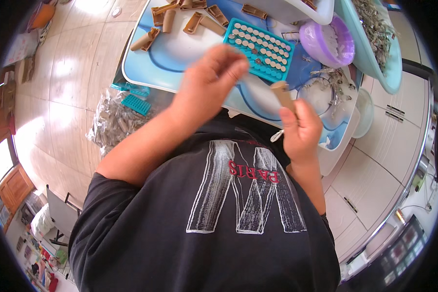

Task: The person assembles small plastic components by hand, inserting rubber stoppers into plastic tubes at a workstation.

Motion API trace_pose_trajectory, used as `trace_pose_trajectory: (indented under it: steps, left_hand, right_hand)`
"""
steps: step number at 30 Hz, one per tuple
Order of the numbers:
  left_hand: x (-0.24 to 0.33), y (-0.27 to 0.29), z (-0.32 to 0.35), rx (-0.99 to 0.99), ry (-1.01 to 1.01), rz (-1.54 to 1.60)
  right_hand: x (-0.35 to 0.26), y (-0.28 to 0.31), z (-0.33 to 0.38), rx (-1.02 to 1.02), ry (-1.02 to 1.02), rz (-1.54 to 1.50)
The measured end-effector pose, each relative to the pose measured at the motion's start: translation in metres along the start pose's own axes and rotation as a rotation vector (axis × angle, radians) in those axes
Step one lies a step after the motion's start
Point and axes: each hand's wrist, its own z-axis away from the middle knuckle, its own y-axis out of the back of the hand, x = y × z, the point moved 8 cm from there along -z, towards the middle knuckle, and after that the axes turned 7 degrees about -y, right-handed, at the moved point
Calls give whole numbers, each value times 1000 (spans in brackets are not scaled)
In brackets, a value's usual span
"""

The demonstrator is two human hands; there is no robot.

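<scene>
My right hand (301, 130) grips a tan plastic tube-shaped piece (282, 95), held upright above the near edge of a white and blue table (180, 53). My left hand (214, 78) hovers over the table with fingers pinched together; anything in the pinch is too small to see. Just beyond its fingertips lies a teal tray (260, 48) filled with rows of small round button-like parts.
Several tan tube pieces (168, 22) lie at the table's far side. A purple bowl (326, 41), a teal basin of small metal parts (379, 34) and loose metal clips (328, 78) sit at right. A clear bag of parts (114, 121) lies on the floor at left.
</scene>
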Motion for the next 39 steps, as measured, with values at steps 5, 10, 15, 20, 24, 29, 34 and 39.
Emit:
trace_pose_trajectory:
  steps: [5, 10, 15, 20, 24, 29, 34, 39]
  left_hand:
    - [45, 33, -48, 64, -735, -985]
    - [24, 32, -67, -163, -742, -1175]
    - [16, 34, -70, -262, -637, -1290]
    - [30, 42, -72, -154, -683, -1216]
    - [29, 59, -71, -8, -380, -717]
    - [7, 80, -66, 118, -89, -138]
    - [16, 56, -46, -185, 95, -73]
    - [15, -24, 14, -944, 271, -161]
  right_hand:
    - [69, 54, 30, 372, -246, -409]
    - [162, 137, 79, 886, -323, -564]
    - [295, 131, 176, 1223, -942, -778]
    - [373, 52, 243, 796, -1512, -819]
    - [404, 24, 269, 688, -1587, -1029]
    - [410, 38, 259, 787, -1543, -978]
    - [361, 99, 197, 923, -1196, -616]
    - [245, 131, 88, 697, -526, -262]
